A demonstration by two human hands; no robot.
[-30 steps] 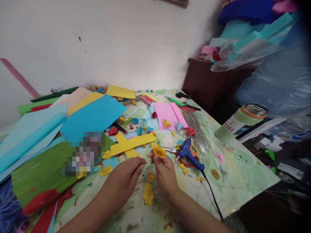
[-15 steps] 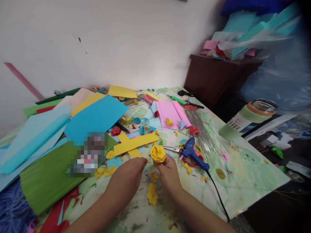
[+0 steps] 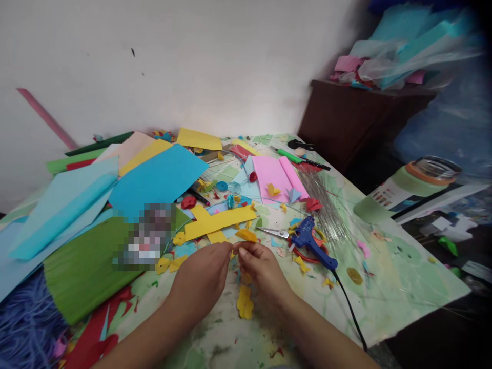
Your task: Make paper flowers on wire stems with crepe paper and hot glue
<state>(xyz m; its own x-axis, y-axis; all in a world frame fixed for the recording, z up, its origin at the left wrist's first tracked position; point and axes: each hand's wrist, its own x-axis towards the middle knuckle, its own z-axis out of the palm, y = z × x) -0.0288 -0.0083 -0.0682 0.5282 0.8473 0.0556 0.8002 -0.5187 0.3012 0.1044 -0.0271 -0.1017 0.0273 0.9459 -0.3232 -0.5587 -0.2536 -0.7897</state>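
Observation:
A yellow paper flower point(image 3: 246, 234) is tipped away from me, partly hidden behind my fingers. My right hand point(image 3: 265, 269) is closed around its base. Fingertips of my left hand point(image 3: 203, 269) are pinched close against the right ones, at the thin stem, which is mostly hidden now. On the table below lies a yellow paper petal piece point(image 3: 245, 302). Just beyond the hands are crossed yellow paper strips point(image 3: 219, 224). To the right, scissors point(image 3: 274, 232) lie partly under a blue glue gun point(image 3: 310, 241).
Coloured paper sheets point(image 3: 159, 171) cover the left side, with a blurred-out object point(image 3: 146, 238) on the green one. Pink paper point(image 3: 272, 171) and a bundle of thin wires point(image 3: 325, 205) lie farther back. A green bottle point(image 3: 403, 189) stands right. The glue gun's cord point(image 3: 348, 302) runs off the front edge.
The flower has turned from facing me to tilting away, and my right hand has rolled over with it. My left fingertips have come closer to the right hand. The view has shifted slightly left.

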